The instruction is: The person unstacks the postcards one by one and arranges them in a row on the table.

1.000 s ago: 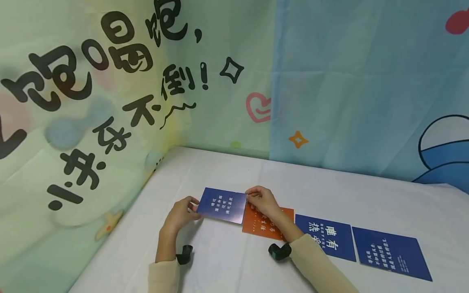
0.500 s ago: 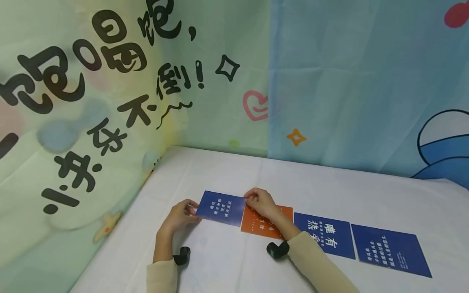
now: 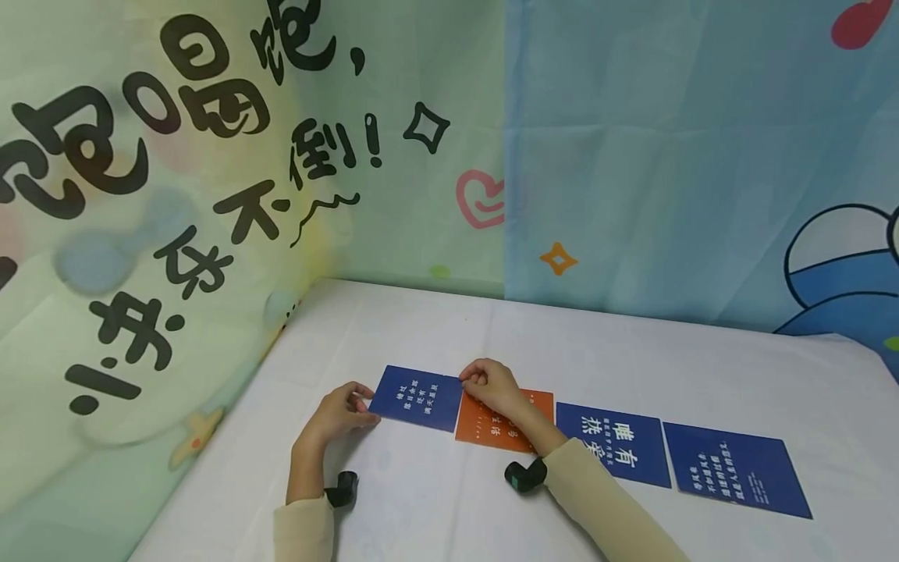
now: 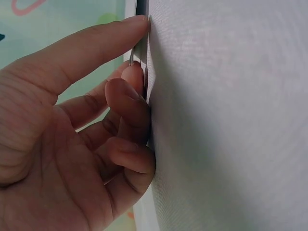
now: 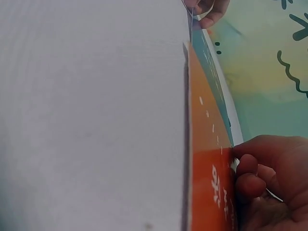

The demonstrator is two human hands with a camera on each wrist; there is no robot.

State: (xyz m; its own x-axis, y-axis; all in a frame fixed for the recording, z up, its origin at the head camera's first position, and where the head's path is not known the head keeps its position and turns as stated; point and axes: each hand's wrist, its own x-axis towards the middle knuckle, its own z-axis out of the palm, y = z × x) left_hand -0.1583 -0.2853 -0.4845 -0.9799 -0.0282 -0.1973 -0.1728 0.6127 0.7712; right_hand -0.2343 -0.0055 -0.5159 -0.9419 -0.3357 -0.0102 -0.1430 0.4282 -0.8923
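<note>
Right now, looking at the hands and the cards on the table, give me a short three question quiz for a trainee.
1. True or false: both hands hold the same blue card.
2. Multiple choice: what lies directly right of that card? A) an orange card B) a green card C) a cup
3. Fill in: counting the held one, the row on the white table has ___ cards.

Key:
1. True. The left hand pinches its left edge and the right hand pinches its right corner.
2. A.
3. Four: the held blue card, the orange card, a blue card with large characters and a blue card with small text.
</note>
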